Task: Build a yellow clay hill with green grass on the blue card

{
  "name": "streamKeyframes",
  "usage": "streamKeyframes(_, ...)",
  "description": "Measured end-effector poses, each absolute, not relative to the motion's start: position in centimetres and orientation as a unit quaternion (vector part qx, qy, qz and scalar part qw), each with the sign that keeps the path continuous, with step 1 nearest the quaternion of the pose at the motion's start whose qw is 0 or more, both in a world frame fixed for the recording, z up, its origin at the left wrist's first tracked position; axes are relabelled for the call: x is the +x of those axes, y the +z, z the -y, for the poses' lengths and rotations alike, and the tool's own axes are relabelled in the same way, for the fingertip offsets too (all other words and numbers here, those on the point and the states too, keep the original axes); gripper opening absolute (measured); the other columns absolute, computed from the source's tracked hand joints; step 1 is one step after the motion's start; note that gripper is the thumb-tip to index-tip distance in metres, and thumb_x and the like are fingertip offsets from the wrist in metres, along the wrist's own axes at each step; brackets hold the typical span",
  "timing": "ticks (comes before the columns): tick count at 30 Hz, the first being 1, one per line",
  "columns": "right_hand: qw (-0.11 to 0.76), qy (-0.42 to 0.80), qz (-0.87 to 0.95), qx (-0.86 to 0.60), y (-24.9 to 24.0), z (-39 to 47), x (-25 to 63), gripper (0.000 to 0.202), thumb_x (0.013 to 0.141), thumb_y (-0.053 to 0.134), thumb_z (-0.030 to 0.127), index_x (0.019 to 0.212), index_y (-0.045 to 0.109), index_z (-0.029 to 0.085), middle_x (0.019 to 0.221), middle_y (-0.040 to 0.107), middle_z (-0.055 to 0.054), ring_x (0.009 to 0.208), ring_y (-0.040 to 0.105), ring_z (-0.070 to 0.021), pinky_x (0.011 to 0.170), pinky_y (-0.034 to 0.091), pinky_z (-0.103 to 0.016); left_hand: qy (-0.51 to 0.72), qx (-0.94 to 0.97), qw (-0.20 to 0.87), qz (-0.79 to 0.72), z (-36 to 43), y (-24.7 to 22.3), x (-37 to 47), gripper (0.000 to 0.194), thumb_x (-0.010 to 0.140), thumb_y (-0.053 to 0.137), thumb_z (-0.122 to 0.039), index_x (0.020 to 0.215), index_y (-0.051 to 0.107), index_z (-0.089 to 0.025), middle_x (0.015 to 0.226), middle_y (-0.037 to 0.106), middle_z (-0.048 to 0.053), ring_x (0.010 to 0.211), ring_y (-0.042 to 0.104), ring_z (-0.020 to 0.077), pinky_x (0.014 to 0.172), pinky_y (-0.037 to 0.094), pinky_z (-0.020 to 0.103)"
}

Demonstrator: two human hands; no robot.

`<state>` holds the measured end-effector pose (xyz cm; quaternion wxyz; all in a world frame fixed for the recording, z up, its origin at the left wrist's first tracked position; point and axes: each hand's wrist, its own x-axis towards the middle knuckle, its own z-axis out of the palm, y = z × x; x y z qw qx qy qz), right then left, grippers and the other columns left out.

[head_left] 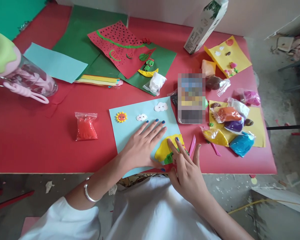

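Right grip (186, 169), loosely spread, apparently touches yellow clay (162, 150).

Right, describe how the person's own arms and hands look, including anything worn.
The left arm has a loose white sleeve and, nearer the wrist, a silver bangle with rounded ends. The left hand has blue-painted nails. The right hand shows blue on at least one nail; no bracelet shows on the right forearm.
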<state>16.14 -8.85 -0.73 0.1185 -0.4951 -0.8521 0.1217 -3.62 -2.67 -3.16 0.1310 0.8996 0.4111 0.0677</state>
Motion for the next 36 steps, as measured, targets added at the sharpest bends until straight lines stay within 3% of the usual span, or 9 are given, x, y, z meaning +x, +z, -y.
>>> streamKeyframes(13,0.111,0.136,0.867,-0.466,-0.7,9.1,15.5,0.022,0.073,0.041,0.006,0.087,0.039,0.023,0.145,0.049,-0.021,0.14,0.042,-0.0276,0.12,-0.003,-0.059,0.06,0.901,0.134,-0.409,2.6,-3.0,-3.5,0.107,0.08,0.04,-0.082,0.155,0.021,-0.008,0.162,0.02,0.011,0.149,0.02,0.0325,0.121,0.016,0.049)
streamKeyframes(27,0.093,0.173,0.875,-0.443,-0.7,9.6,14.8,0.023,0.071,0.042,0.009,0.089,0.041,0.023,0.145,0.05,-0.021,0.143,0.038,-0.0277,0.119,-0.006,-0.06,0.055,0.899,0.14,-0.412,2.5,-3.0,-3.5,0.101,0.084,0.039,-0.078,0.155,0.022,-0.009,0.162,0.023,0.01,0.149,0.021,0.0307,0.121,0.015,0.047)
streamKeyframes(36,0.13,0.171,0.87,-0.444,-0.3,9.3,16.2,0.031,0.072,0.039,0.005,0.099,0.044,0.02,0.146,0.05,-0.017,0.148,0.025,-0.0301,0.118,0.005,-0.067,0.054,0.903,0.121,-0.409,2.4,-3.0,-3.6,0.107,0.08,0.036,-0.084,0.155,0.02,-0.009,0.162,0.022,0.01,0.15,0.02,0.031,0.122,0.014,0.047)
